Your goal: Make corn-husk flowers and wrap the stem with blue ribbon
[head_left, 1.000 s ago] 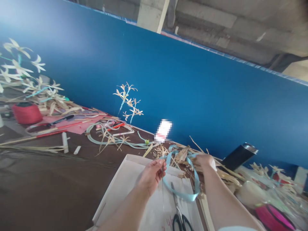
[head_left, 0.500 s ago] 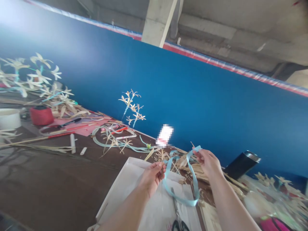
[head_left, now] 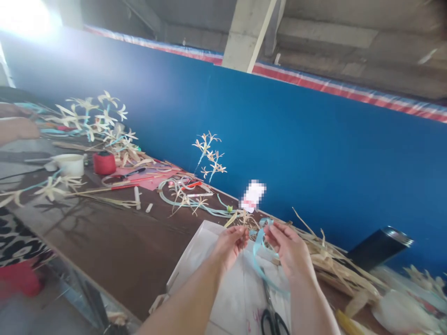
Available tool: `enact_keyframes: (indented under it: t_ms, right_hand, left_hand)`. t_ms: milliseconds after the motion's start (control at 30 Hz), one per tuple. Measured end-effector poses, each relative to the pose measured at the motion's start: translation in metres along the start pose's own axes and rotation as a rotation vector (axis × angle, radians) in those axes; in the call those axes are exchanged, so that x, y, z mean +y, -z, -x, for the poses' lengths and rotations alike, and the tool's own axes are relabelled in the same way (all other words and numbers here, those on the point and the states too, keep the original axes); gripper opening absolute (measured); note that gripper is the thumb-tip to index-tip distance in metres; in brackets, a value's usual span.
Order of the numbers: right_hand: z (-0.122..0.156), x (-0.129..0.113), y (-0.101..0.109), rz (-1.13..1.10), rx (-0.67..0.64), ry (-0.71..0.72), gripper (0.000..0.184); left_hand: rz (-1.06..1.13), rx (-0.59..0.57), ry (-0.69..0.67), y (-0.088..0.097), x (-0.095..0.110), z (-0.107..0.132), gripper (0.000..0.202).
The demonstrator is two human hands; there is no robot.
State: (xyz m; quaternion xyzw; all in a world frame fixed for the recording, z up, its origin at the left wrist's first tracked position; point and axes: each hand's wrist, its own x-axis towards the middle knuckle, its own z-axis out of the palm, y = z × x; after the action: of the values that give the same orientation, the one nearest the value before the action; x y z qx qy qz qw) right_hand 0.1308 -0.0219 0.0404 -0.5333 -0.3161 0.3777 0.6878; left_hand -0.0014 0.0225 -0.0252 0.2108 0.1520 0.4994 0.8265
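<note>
My left hand (head_left: 233, 243) is closed in a pinch on a thin stem, whose lower part hangs below the fingers. To its right, my right hand (head_left: 287, 243) grips a light blue ribbon (head_left: 258, 255) between thumb and fingers. The ribbon hangs in a loose loop between the hands. Both hands are above a white shallow box (head_left: 240, 291). In the box lie black-handled scissors (head_left: 268, 302), partly hidden by my right forearm. Pale dried-husk scraps (head_left: 247, 217) lie just behind my hands.
Husk strips (head_left: 335, 265) and a tilted black bottle (head_left: 379, 246) are at right. Pale blue tubing (head_left: 165, 202) lies left of the box. Flower sprays (head_left: 209, 153) lean on the blue partition (head_left: 296, 139). A white cup (head_left: 72, 166) stands at left, near another person's arm (head_left: 17, 129).
My right hand has come down and closer to my left hand, and the ribbon loop has drawn in and dropped. The view has turned left, bringing another person's arm into sight.
</note>
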Motion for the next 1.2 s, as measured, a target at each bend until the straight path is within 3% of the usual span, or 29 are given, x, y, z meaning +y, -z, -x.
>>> enact_keyframes:
  t_ms: [133, 433, 700, 967, 1200]
  right_hand:
    - [0.015, 0.021, 0.008, 0.046, 0.023, -0.078, 0.039]
    - [0.028, 0.038, 0.018, 0.009, 0.034, -0.066, 0.039]
    - [0.029, 0.036, 0.022, -0.001, 0.029, -0.031, 0.036]
    - [0.029, 0.032, 0.025, 0.008, -0.069, 0.013, 0.039]
    - [0.037, 0.022, 0.026, -0.038, -0.149, 0.021, 0.029]
  left_hand:
    - [-0.037, -0.001, -0.016, 0.000, 0.000, 0.000, 0.030]
    - [-0.160, -0.100, -0.049, -0.010, -0.002, 0.009, 0.027]
    - [-0.195, -0.174, -0.093, -0.027, 0.011, 0.022, 0.025]
    - [-0.173, -0.100, 0.008, -0.042, 0.018, 0.028, 0.022]
    - [-0.599, -0.034, -0.034, -0.060, 0.031, 0.049, 0.028]
